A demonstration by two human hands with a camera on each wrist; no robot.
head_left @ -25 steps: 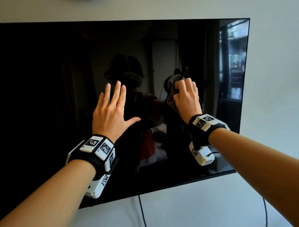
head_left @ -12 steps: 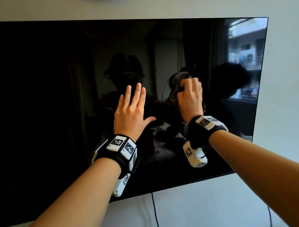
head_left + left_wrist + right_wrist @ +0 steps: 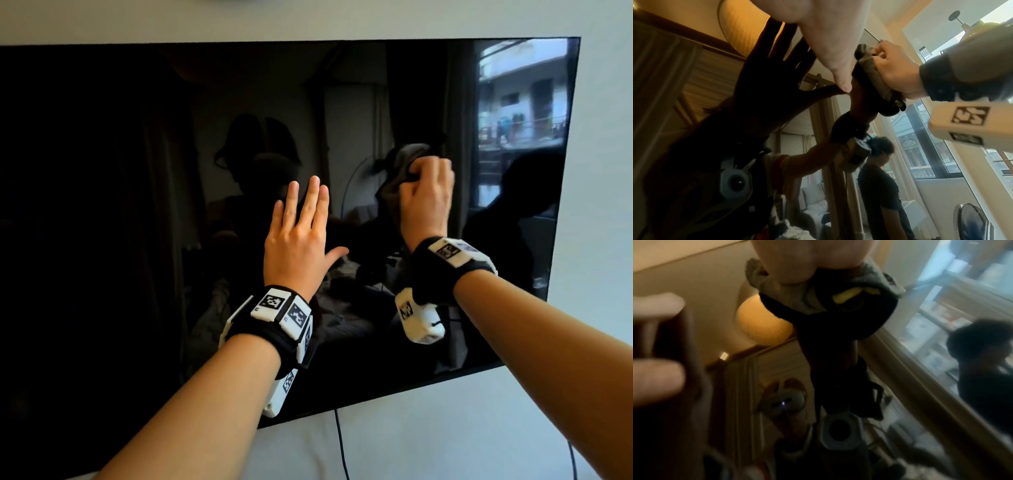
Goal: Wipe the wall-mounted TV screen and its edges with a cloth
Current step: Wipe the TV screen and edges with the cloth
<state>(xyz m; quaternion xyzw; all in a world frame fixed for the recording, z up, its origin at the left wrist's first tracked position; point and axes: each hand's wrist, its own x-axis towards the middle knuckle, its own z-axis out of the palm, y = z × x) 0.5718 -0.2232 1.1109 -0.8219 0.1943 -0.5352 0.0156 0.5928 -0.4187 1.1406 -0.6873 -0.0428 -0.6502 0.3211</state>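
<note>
A large black TV screen [image 3: 120, 205] hangs on a pale wall and mirrors the room. My right hand [image 3: 426, 198] grips a bunched grey cloth [image 3: 394, 178] and presses it against the glass right of centre. In the left wrist view the same cloth [image 3: 871, 71] bulges out from under my right hand [image 3: 894, 69]. My left hand [image 3: 301, 233] lies flat on the screen, fingers straight and close together, thumb spread, just left of the cloth. The right wrist view is blurred; the cloth [image 3: 797, 295] sits under my palm.
The TV's right edge [image 3: 565, 171] and bottom edge [image 3: 411, 385] border bare wall. A black cable [image 3: 340, 442] drops from under the screen; a second cable [image 3: 571, 459] hangs at lower right. Reflections show a window and another person.
Both hands have travelled right across the screen toward its right edge, the right hand staying on the cloth, the left hand sliding flat beside it. My view has shifted right too.
</note>
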